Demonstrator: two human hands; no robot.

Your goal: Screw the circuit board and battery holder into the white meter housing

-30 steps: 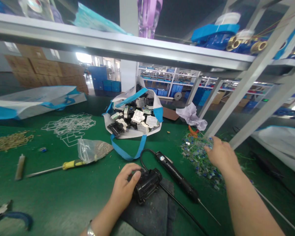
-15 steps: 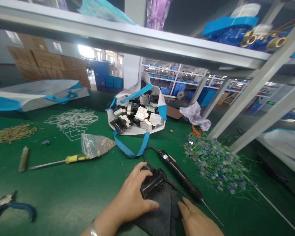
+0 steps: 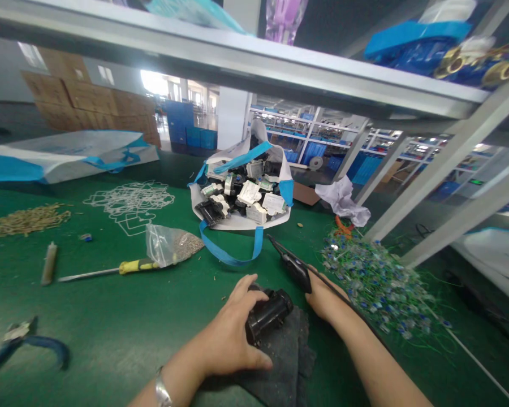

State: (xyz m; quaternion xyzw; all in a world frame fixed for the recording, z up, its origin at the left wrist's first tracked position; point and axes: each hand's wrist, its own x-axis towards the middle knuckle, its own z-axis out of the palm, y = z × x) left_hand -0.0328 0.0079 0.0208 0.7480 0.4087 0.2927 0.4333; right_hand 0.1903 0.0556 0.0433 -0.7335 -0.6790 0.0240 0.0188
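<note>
The person's left hand [image 3: 233, 330] is clasped around the left end of the black device [image 3: 271, 314], hiding that end; the device rests on the dark cloth [image 3: 284, 362]. At the device's right, the right hand [image 3: 324, 294] has closed fingers upon the electric screwdriver [image 3: 294, 271]; its bit seems covered by the hand. A green stretch of table [image 3: 123, 322] reaches leftward from the device to the pliers [image 3: 48, 343], cut by the frame. The wire pile [image 3: 390, 288] limits the device's right side.
</note>
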